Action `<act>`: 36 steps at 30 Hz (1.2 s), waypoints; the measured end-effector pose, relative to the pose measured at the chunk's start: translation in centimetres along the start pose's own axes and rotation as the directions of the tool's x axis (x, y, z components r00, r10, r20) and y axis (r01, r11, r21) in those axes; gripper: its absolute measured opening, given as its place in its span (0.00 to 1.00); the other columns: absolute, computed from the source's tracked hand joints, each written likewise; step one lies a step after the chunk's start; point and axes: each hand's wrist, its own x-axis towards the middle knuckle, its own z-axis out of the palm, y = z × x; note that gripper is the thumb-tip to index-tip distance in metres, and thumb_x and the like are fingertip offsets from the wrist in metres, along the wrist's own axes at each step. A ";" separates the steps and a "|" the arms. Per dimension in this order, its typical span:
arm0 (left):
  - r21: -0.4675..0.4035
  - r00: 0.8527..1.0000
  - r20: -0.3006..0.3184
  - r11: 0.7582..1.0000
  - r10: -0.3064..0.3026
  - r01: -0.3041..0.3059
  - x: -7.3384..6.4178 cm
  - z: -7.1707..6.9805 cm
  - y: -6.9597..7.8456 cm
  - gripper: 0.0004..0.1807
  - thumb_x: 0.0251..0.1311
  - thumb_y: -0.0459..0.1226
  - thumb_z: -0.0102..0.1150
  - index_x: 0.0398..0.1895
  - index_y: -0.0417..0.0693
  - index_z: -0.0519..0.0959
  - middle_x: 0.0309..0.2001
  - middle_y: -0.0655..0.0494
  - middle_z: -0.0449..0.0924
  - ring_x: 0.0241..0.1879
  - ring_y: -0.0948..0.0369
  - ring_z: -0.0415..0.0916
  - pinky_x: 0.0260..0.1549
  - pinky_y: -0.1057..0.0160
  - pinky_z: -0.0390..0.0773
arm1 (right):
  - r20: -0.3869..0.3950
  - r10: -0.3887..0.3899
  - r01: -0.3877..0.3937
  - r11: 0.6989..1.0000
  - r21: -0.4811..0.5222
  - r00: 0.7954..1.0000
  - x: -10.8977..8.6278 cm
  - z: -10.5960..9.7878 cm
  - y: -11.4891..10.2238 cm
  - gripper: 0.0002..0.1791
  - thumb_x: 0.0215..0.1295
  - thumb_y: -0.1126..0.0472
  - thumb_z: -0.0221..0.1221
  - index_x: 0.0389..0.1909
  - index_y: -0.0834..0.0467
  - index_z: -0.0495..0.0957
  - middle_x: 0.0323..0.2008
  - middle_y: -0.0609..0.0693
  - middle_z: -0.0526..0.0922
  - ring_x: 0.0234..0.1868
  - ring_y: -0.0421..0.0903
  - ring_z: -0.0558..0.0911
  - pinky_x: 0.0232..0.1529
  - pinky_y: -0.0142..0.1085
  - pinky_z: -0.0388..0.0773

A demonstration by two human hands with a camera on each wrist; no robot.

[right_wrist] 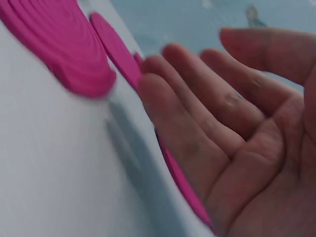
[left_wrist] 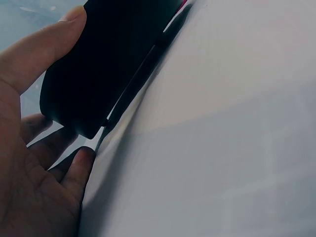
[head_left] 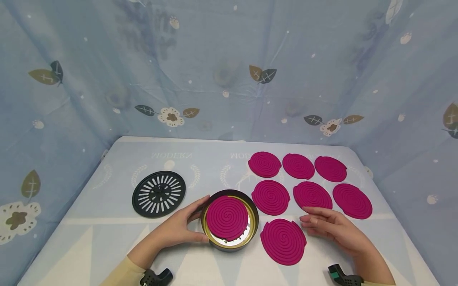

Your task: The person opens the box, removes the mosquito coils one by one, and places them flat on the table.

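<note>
A round dark tin (head_left: 255, 218) with a gold-coloured inside stands at the front middle of the table. One magenta mosquito coil (head_left: 227, 217) lies in it, covering most of its metal bottom. My left hand (head_left: 180, 224) grips the tin's left side, and the left wrist view shows the thumb and fingers on the tin's dark wall (left_wrist: 108, 59). Over the table on the right hovers my right hand (head_left: 330, 226), fingers loosely bent with nothing in them. Its fingertips are beside a coil (head_left: 312, 194) and to the right of the nearest loose coil (head_left: 284, 241).
Several more magenta coils lie flat in rough rows at the right, among them one at the back (head_left: 264, 164) and one at the far right (head_left: 352, 201). A black slotted lid (head_left: 159, 192) lies left of the tin. Patterned blue cloth (head_left: 225, 79) hangs behind the table.
</note>
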 end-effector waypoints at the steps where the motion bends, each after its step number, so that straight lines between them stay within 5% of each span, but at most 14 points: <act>1: -0.002 1.000 0.003 1.000 0.000 0.000 0.0 0.0 0.0 0.63 0.35 0.52 0.83 0.78 0.62 0.56 0.73 0.67 0.57 0.70 0.66 0.59 0.67 0.65 0.66 | -0.003 -0.019 0.019 1.000 -0.003 1.000 0.3 0.3 -0.1 0.26 0.75 0.68 0.49 0.70 0.74 0.58 0.57 0.70 0.76 0.57 0.60 0.79 0.57 0.46 0.80; 6: -0.010 1.000 0.014 1.000 -0.008 0.008 0.0 0.0 -0.2 0.63 0.36 0.52 0.83 0.78 0.62 0.55 0.74 0.67 0.56 0.71 0.67 0.56 0.67 0.66 0.65 | -0.070 -0.068 0.065 0.996 -0.055 0.995 1.6 2.1 -1.8 0.28 0.74 0.66 0.52 0.69 0.73 0.59 0.59 0.73 0.72 0.57 0.63 0.78 0.55 0.43 0.82; 12: -0.008 1.000 0.015 1.000 -0.005 0.006 -0.1 0.2 -0.3 0.63 0.36 0.52 0.83 0.78 0.62 0.55 0.74 0.67 0.57 0.71 0.67 0.57 0.67 0.65 0.65 | -0.103 -0.122 0.108 0.985 -0.135 0.987 3.4 3.7 -4.3 0.26 0.71 0.65 0.57 0.68 0.67 0.66 0.59 0.72 0.73 0.57 0.55 0.80 0.54 0.41 0.82; 22: 0.011 1.000 0.006 1.000 -0.005 0.005 -0.1 0.1 -0.2 0.63 0.35 0.53 0.82 0.78 0.64 0.55 0.74 0.68 0.57 0.71 0.66 0.57 0.67 0.65 0.65 | 0.005 -0.126 0.123 0.962 -0.244 0.992 6.9 7.9 -8.1 0.28 0.69 0.57 0.61 0.69 0.54 0.69 0.58 0.55 0.79 0.59 0.49 0.78 0.57 0.42 0.81; 31: 0.020 1.000 0.004 1.000 -0.011 0.011 0.1 0.0 -0.3 0.64 0.34 0.55 0.82 0.78 0.65 0.55 0.74 0.68 0.57 0.71 0.66 0.57 0.67 0.65 0.65 | 0.162 -0.097 0.144 0.939 -0.313 0.982 9.6 11.5 -8.5 0.28 0.70 0.54 0.61 0.70 0.50 0.69 0.62 0.56 0.76 0.64 0.53 0.74 0.60 0.42 0.79; 36: 0.014 1.000 0.004 1.000 -0.016 0.016 0.1 0.1 -0.5 0.63 0.35 0.54 0.82 0.78 0.66 0.55 0.73 0.68 0.57 0.71 0.65 0.57 0.67 0.65 0.65 | 0.224 -0.073 0.164 0.893 -0.420 0.972 10.7 13.4 -8.2 0.31 0.69 0.50 0.61 0.72 0.49 0.66 0.64 0.52 0.74 0.67 0.51 0.71 0.65 0.47 0.74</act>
